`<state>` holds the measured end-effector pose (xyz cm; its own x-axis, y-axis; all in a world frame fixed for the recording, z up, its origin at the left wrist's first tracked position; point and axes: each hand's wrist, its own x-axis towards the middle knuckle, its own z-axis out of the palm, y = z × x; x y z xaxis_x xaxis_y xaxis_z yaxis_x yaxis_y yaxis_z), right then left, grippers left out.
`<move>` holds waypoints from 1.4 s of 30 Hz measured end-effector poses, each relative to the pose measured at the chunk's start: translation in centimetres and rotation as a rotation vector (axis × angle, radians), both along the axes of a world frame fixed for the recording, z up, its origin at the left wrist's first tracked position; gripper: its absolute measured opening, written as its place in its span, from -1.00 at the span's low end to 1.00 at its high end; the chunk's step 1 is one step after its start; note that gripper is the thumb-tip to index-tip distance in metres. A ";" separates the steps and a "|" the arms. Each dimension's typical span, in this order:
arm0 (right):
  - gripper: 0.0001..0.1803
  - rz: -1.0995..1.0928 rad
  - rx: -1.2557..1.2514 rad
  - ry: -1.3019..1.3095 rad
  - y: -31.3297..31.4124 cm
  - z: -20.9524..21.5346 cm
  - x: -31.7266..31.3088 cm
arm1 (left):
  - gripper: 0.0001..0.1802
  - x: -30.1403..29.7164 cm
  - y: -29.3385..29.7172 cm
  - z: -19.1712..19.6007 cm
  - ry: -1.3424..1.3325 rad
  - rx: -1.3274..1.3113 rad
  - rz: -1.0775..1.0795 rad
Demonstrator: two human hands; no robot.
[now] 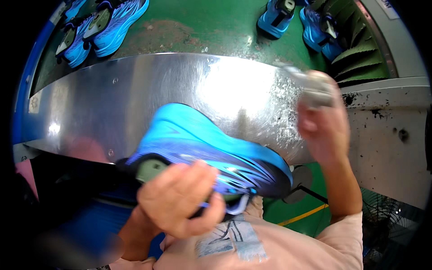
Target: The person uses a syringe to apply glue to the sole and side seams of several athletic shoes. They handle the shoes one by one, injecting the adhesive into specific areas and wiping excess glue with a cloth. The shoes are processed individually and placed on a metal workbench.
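I see my left hand (177,200) curled under a blue shoe (211,153), fingers clamped on its upper, holding it tilted, sole up, over the steel table (112,99). Right hand (324,121) is raised beside the table's right edge, fist closed around a blurred grey tool (315,87). More blue shoes (99,24) sit on the green belt (198,29) beyond.

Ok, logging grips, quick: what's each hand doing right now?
Left hand: closed on the blue shoe.
Right hand: closed on a blurred grey tool.
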<state>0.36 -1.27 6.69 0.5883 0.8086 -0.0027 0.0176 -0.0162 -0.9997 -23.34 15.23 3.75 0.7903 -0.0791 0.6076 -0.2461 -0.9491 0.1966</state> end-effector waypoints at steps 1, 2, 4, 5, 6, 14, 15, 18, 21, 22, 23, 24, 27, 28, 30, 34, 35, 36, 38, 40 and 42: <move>-0.33 0.014 -0.060 -0.012 2.9 -0.1 -1.3 | -0.93 0.6 -0.5 0.0 -0.005 -0.026 -0.034; -0.36 0.191 -0.116 -0.026 4.9 -0.3 -1.5 | -0.89 1.1 -1.2 0.2 -0.007 -0.058 -0.065; -0.45 0.263 -0.129 -0.035 8.3 -2.1 -2.8 | -0.92 1.4 -1.4 -0.1 -0.013 -0.057 -0.056; -0.46 0.304 -0.116 -0.152 9.4 -3.0 -2.9 | -0.94 1.4 -1.4 -0.1 -0.012 -0.049 -0.049; -0.46 0.292 -0.124 -0.164 10.0 -3.2 -3.1 | -0.93 1.4 -1.4 -0.2 -0.017 -0.058 -0.068; -0.43 0.317 -0.272 -0.117 11.4 -2.9 -3.8 | -0.97 1.4 -0.9 -1.4 -0.093 -0.010 -0.102; -0.42 0.311 -0.299 -0.146 11.6 -2.7 -4.0 | -0.97 1.4 -1.0 -1.6 -0.105 -0.016 -0.098; -0.43 0.365 -0.323 -0.260 11.8 -2.2 -4.0 | -0.97 1.5 -0.8 -1.8 -0.142 -0.024 -0.115; -0.44 0.381 -0.327 -0.360 12.0 -1.9 -4.3 | -0.97 1.5 -0.6 -2.0 -0.180 -0.001 -0.128; -0.43 0.409 -0.372 -0.353 12.1 -1.6 -4.5 | -0.97 1.5 -0.6 -2.1 -0.189 0.008 -0.130; -0.42 0.433 -0.416 -0.349 12.2 -1.0 -4.6 | -0.97 1.5 -0.5 -2.1 -0.200 0.018 -0.137; -0.41 0.457 -0.460 -0.343 12.2 -0.7 -4.7 | -0.97 1.5 -0.5 -2.1 -0.200 0.021 -0.136; -0.41 0.457 -0.413 -0.374 12.0 -0.8 -4.7 | -0.97 1.4 -0.7 -2.3 -0.204 0.018 -0.130; -0.40 0.449 -0.409 -0.356 11.9 -0.8 -4.6 | -0.97 1.3 -0.9 -2.3 -0.204 0.009 -0.118; -0.39 0.429 -0.388 -0.318 11.7 -1.1 -4.4 | -0.97 1.1 -0.8 -2.1 -0.175 -0.010 -0.113; -0.36 0.297 -0.183 -0.312 8.5 -2.3 -2.7 | -0.94 0.3 -0.6 -1.7 -0.118 -0.031 -0.143; -0.36 0.264 -0.186 -0.286 7.3 -2.5 -2.3 | -0.93 0.1 -0.5 -1.8 -0.116 -0.016 -0.148; -0.36 0.240 -0.187 -0.255 6.1 -2.8 -1.9 | -0.92 -0.3 -0.5 -1.8 -0.110 -0.002 -0.146; -0.37 0.182 -0.237 -0.250 3.8 -3.2 -1.4 | -0.91 -1.5 -0.7 -2.5 -0.099 0.043 -0.111; -0.40 0.132 -0.250 -0.232 2.2 -3.2 -1.4 | -0.90 -2.7 -0.8 -3.0 -0.090 0.057 -0.076; -0.41 0.138 -0.343 -0.431 0.3 -3.0 -0.9 | -0.96 -2.9 -0.8 -3.2 -0.108 0.048 -0.084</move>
